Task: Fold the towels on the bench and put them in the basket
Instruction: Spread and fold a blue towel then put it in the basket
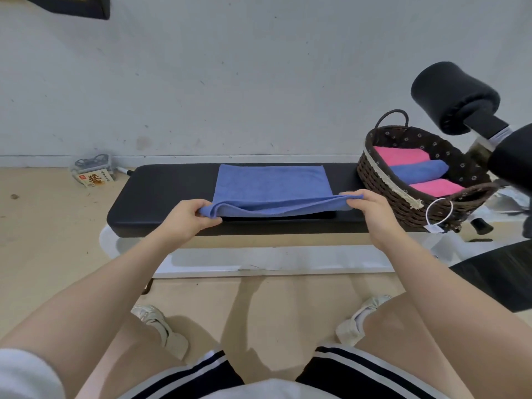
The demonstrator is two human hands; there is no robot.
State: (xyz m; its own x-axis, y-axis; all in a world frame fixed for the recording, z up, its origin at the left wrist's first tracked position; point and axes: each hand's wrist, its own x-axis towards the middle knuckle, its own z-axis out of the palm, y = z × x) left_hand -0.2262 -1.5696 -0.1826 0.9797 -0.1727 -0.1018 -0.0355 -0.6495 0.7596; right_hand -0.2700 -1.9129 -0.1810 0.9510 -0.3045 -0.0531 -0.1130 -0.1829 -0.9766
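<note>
A blue towel [272, 185] lies flat on the black padded bench [161, 197], folded over with its near edge doubled. My left hand [190, 217] pinches the towel's near left corner and lifts it slightly. My right hand [365, 204] pinches the near right corner the same way. At the bench's right end stands a dark wicker basket [383, 185] with a floral lining. Inside it lie a folded pink towel [398, 156], a rolled blue towel [417, 171] and another pink towel [437, 187].
Black foam roller pads [454, 96] of the bench frame stick out above and right of the basket. A small box and a clear pack [93, 171] lie on the floor by the white wall at left. My legs and shoes are below, on the wooden floor.
</note>
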